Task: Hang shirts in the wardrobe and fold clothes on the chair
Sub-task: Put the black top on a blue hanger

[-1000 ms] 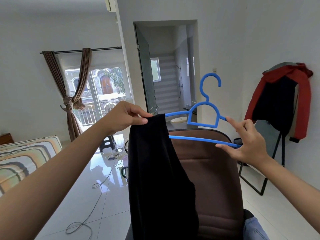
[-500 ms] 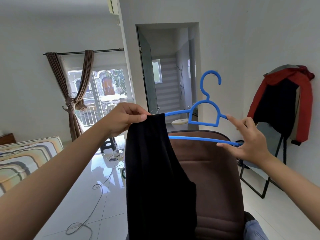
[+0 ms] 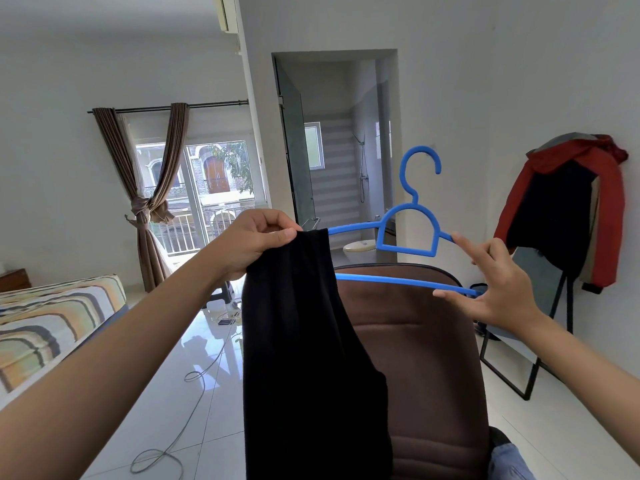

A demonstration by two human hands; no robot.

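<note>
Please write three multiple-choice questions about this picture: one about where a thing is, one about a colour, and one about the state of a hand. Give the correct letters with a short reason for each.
1. Where is the brown chair?
A. Behind the hanger
B. On the bed
C. Inside the bathroom

2. What colour is the hanger?
A. Red
B. Blue
C. White

3. What is the left hand doing?
A. Hanging empty
B. Pressing on the chair
C. Pinching the black garment

Answers:
1 A: the chair back shows through the hanger's frame.
2 B: hook, shoulders and bar are all blue.
3 C: thumb and fingers close on the top edge of the cloth, while the right hand holds the hanger's other end.
</note>
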